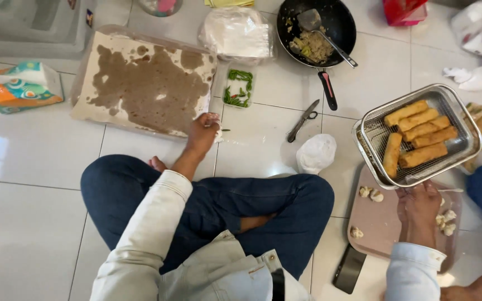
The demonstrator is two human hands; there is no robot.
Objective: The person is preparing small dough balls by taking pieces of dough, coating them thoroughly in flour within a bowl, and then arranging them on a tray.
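Two hands are at work in the head view, well apart on either side of your crossed legs. Your right hand [418, 209] grips the near rim of the metal wire basket [367, 146], fingers curled shut on its edge, so the basket lies straight ahead of that hand and slightly up-frame. The fried rolls [419, 134] in it run mostly with their long axes slanting from lower left to upper right, with one roll set crosswise at the left end. The basket overhangs the pink cutting board [377, 223], where peeled garlic cloves [370, 193] lie just left of your wrist. Your left hand [203, 132] rests at the near right corner of the stained paper sheet [146, 83] on the floor, fingers bunched around something small and pale; what it is you cannot tell. The right hand is far nearer the basket.
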